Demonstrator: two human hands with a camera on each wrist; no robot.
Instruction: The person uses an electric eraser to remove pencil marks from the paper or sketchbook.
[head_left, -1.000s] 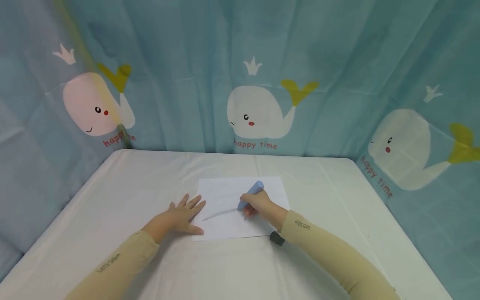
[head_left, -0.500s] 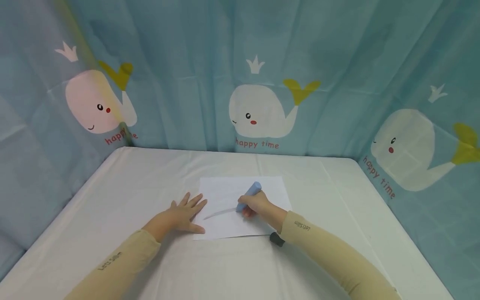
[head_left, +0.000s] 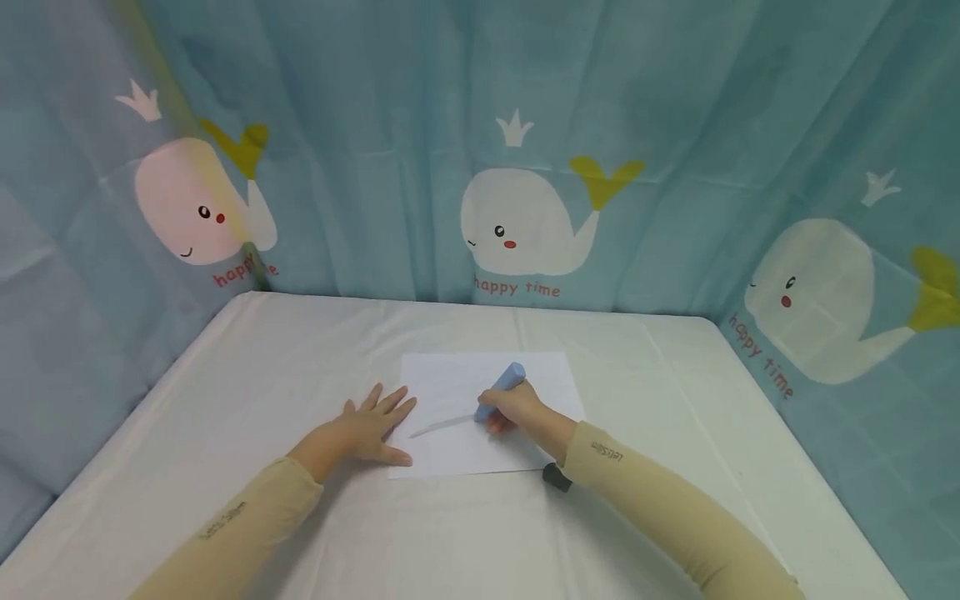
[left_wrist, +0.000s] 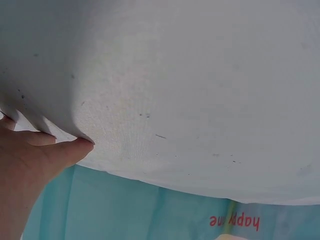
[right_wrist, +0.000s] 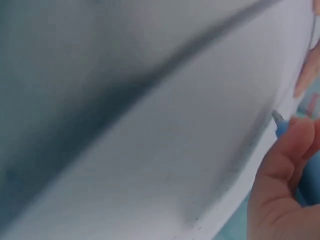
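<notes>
On the white table a sheet of white paper (head_left: 442, 375) lies flat. My left hand (head_left: 360, 432) rests spread across its left edge, fingers apart; the left wrist view catches the thumb side of that hand (left_wrist: 45, 155). Over the paper's right half my right hand (head_left: 517, 404) grips a thick blue pen-like tool (head_left: 508, 382). A small grey pointed tip shows on the tool (right_wrist: 278, 118) in the right wrist view. From the tool's lower end a thin grey line (head_left: 442, 426) runs left across the paper; whether drawn or cut, I cannot tell.
A small dark cylinder, perhaps a cap (head_left: 556, 477), lies at the paper's lower right edge, beside my right sleeve (head_left: 637, 487). White cloth covers the table (head_left: 315, 333). A blue curtain with whale prints (head_left: 360, 208) encloses its back and sides.
The head view has shifted slightly. Left hand and paper keep their places relative to each other. The blue tool moves only a tiny amount, still in my right hand's grip.
</notes>
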